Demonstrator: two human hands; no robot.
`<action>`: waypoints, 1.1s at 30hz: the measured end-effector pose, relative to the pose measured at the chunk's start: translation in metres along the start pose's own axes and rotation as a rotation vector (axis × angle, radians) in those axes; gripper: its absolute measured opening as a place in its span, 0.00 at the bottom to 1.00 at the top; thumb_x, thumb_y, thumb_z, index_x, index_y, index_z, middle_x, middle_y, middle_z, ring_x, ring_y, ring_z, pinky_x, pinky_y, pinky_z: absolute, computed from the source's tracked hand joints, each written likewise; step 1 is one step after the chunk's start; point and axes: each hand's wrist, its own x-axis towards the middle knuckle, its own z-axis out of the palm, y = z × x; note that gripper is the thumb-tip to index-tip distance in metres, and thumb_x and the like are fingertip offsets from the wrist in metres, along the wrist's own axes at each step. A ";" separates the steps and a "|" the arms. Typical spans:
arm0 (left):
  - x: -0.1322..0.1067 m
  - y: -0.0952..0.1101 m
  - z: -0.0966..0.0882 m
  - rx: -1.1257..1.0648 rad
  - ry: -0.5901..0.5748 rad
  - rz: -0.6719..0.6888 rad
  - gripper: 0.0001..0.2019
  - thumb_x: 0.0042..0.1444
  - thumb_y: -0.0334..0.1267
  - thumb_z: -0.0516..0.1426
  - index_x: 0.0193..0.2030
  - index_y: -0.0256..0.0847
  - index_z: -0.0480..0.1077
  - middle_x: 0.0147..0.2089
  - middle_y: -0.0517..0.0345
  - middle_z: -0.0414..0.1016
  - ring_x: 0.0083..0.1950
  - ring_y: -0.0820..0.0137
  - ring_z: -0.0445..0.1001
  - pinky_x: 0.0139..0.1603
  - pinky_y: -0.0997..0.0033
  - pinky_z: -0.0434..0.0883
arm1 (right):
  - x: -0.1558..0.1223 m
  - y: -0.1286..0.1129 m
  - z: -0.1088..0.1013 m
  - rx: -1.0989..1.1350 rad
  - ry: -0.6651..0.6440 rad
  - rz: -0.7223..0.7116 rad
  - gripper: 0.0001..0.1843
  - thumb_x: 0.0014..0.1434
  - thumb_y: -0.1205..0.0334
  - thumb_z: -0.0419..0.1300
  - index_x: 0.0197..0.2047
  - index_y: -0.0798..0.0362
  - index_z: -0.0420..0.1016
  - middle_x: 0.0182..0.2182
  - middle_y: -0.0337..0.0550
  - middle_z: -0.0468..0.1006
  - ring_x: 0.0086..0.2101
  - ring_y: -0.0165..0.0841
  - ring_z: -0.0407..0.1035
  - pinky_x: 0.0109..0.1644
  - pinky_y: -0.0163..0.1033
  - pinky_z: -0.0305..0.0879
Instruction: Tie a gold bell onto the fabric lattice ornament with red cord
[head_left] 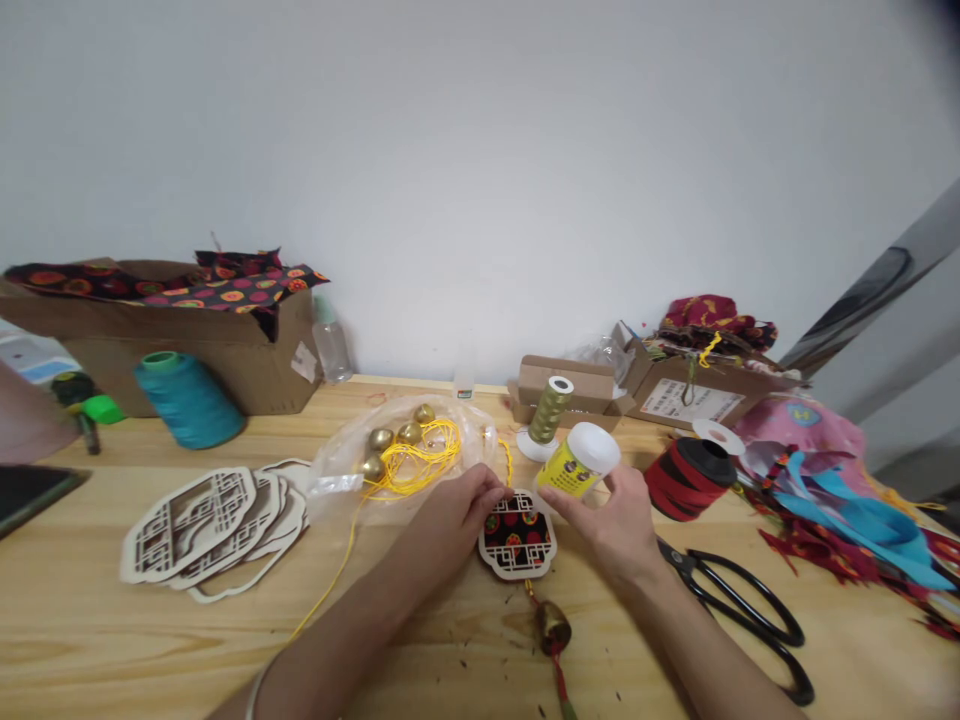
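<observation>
My right hand (pixel 619 525) is wrapped round a yellow bottle with a white cap (pixel 568 472), tilted over the table. Just left of it, my left hand (pixel 469 505) has its fingers closed at the upper left edge of a wooden lattice pendant (pixel 517 553). Black fabric with red and orange patterns fills the pendant's middle. A yellow cord loop (pixel 507 460) runs from its top. Below it hangs a brass bell (pixel 553 627) on a cord, with a red and green tail.
Left lie stacked wooden lattice frames (pixel 191 525), a teal thread cone (pixel 187 400) and a fabric-filled cardboard box (pixel 225 350). Brass bells and yellow cord (pixel 427 460) rest on plastic. Right are black-handled scissors (pixel 742 605), a red-black ribbon spool (pixel 690 478), a green thread spool (pixel 551 412) and cloth scraps (pixel 855 510).
</observation>
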 end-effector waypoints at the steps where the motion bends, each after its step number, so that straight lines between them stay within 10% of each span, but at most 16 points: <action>1: 0.000 0.000 0.000 0.001 0.000 -0.001 0.12 0.57 0.42 0.44 0.29 0.42 0.64 0.28 0.62 0.70 0.31 0.70 0.68 0.32 0.72 0.63 | 0.000 0.000 0.000 -0.001 -0.003 -0.003 0.19 0.42 0.54 0.63 0.37 0.54 0.71 0.29 0.44 0.76 0.27 0.38 0.69 0.30 0.40 0.65; 33: 0.001 0.003 -0.002 0.029 0.002 -0.009 0.13 0.57 0.42 0.44 0.32 0.42 0.66 0.29 0.59 0.73 0.32 0.68 0.69 0.33 0.70 0.64 | 0.003 0.006 -0.001 0.279 0.037 0.233 0.15 0.39 0.55 0.65 0.27 0.57 0.70 0.24 0.45 0.76 0.25 0.37 0.69 0.28 0.40 0.65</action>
